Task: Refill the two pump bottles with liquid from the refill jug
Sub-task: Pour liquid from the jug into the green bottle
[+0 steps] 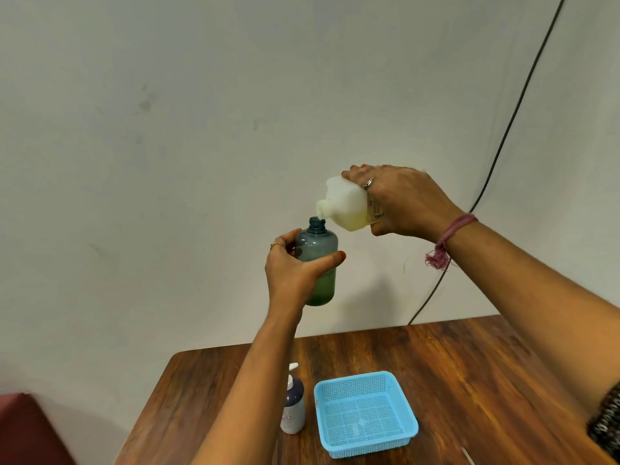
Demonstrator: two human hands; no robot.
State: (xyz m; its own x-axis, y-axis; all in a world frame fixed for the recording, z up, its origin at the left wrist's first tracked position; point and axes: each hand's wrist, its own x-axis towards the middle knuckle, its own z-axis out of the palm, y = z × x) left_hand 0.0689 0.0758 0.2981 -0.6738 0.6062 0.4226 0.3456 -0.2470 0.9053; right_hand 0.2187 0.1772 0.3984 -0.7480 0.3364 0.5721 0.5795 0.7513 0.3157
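1. Teal-tinted plastic is what your left hand wraps: the open bottle, held upright in the air well above the table, thumb across its front and fingers behind.
2. Its pump is off; the bare threaded neck points up, and greenish liquid fills roughly the lower third or so.
3. Your right hand clasps the white jug from above, tipped so that its spout hangs down and left, just over the bottle's neck.
4. Yellowish liquid has pooled at the low side of the jug. Whether a stream is running is too fine to see, but I judge that you are pouring into the first bottle.
5. The second bottle, dark with a white pump on, stands on the near table, left of the blue basket; it looks untouched, so about half the task remains.
6. Next, keep the spout centred over the neck and tip slowly. The mouth is narrow, and with both vessels unsupported in the air a small wobble could send liquid down the outside and onto the table.
7. Watch the level climb, stopping short of the shoulder to leave room for the pump tube.
8. Then right the jug before you part the two.
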